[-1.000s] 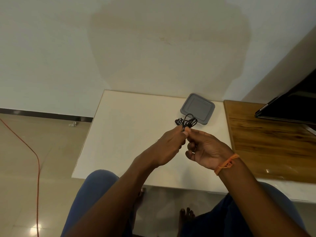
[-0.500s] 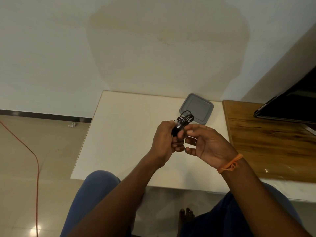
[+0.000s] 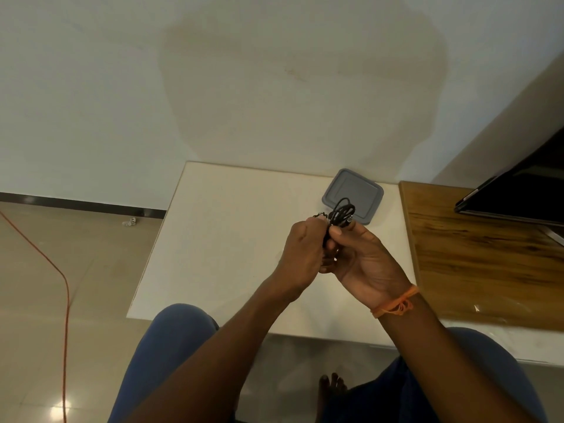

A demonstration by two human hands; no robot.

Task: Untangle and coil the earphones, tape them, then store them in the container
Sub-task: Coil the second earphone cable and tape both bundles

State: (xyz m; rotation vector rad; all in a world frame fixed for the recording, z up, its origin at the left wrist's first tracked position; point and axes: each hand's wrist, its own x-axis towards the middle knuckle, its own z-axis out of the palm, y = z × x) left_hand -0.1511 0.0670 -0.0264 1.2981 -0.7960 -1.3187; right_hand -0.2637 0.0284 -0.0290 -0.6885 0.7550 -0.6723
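Both hands meet above the white counter [image 3: 219,239], sharing a small bundle of black earphones [image 3: 341,215]. The left hand [image 3: 300,254] has its grip curled around the cable; the right hand [image 3: 363,259] pinches the loops under its thumb. Just behind sits the grey lidded container [image 3: 355,190]. No lettering is legible anywhere.

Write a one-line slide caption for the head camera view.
Both hands, left hand and right hand, grip bundled black earphones above a white table, near a grey lidded container.
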